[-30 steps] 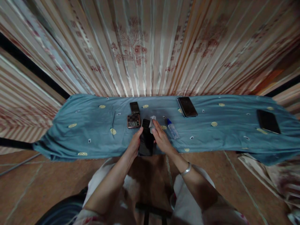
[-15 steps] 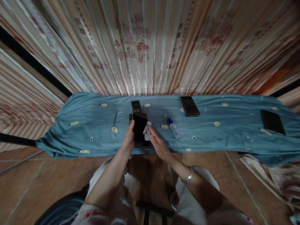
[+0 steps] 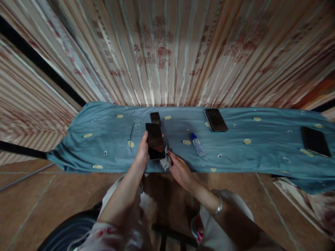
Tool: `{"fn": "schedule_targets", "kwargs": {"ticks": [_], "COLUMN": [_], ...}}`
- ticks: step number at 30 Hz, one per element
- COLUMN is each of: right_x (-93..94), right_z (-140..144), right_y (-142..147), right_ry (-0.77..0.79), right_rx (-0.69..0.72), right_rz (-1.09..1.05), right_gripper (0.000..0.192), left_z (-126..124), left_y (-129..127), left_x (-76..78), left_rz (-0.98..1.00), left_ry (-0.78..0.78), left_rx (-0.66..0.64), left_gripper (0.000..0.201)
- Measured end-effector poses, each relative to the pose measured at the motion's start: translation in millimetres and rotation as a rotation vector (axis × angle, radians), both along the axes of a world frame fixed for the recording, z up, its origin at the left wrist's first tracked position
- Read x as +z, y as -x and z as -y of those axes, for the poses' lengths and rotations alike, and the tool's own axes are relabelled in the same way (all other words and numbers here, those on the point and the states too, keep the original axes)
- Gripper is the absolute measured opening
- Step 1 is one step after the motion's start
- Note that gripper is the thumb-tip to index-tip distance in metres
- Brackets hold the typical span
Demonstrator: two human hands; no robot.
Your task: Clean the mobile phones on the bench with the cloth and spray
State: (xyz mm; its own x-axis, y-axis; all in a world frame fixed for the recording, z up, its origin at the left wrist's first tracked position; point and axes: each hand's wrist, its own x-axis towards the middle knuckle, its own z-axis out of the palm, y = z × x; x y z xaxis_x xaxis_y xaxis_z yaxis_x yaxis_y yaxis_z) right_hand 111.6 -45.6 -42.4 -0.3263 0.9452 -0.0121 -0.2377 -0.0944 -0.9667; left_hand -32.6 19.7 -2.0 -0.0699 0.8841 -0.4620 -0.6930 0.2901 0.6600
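A black smartphone (image 3: 155,141) lies in my left hand (image 3: 142,149), thumb along its left edge and fingertips showing at its right edge. My right hand (image 3: 181,170) pinches a grey cloth (image 3: 165,161) at the phone's lower right corner. Just beyond the held phone, a small dark keypad phone (image 3: 155,118) rests on the blue cloth cover, its lower part hidden. To the right of my hands lies a clear bottle with a blue cap (image 3: 198,145).
The blue patterned cover (image 3: 232,153) spreads over a long narrow table. Another smartphone (image 3: 216,120) lies at the back right, and a dark flat device (image 3: 315,141) at the far right. Behind stands a striped curtain (image 3: 167,80); a black round seat (image 3: 70,228) is at lower left.
The grey cloth has moved with my right hand from the screen's right side down to the phone's lower right corner. My left hand has raised and tilted the phone slightly.
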Motion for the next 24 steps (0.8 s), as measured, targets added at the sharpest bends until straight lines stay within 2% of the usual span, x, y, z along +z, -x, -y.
{"fn": "schedule_targets", "kwargs": {"ticks": [2, 4, 9, 16, 20, 24], "right_x": [3.3, 7.9, 13.0, 7.8, 9.1, 15.8], "right_z": [-3.3, -6.9, -14.0, -20.3, -21.6, -20.7], "right_y": [1.8, 1.5, -2.8, -6.8, -8.5, -7.4], "right_ry": [0.167, 0.235, 0.232, 0.271, 0.377, 0.448], "right_rx": [0.021, 0.042, 0.083, 0.122, 0.137, 0.175], "right_rz": [-0.168, -0.214, -0.215, -0.241, -0.336, -0.427], "right_gripper": [0.043, 0.041, 0.043, 0.042, 0.040, 0.040], "left_z": [-1.0, -1.4, -1.8, -4.1, -6.2, -8.0], "left_y": [-1.5, -3.7, -10.8, -20.8, -26.6, -29.9], "left_x": [-2.8, -4.1, -5.0, -9.0, -8.5, -8.7], "left_rz": [-0.024, -0.056, -0.170, -0.279, -0.348, -0.352], "left_ry": [-0.015, -0.023, -0.043, -0.136, -0.198, -0.183], "left_rx": [0.013, 0.025, 0.042, 0.139, 0.234, 0.233], "left_gripper": [0.058, 0.059, 0.062, 0.050, 0.035, 0.030]}}
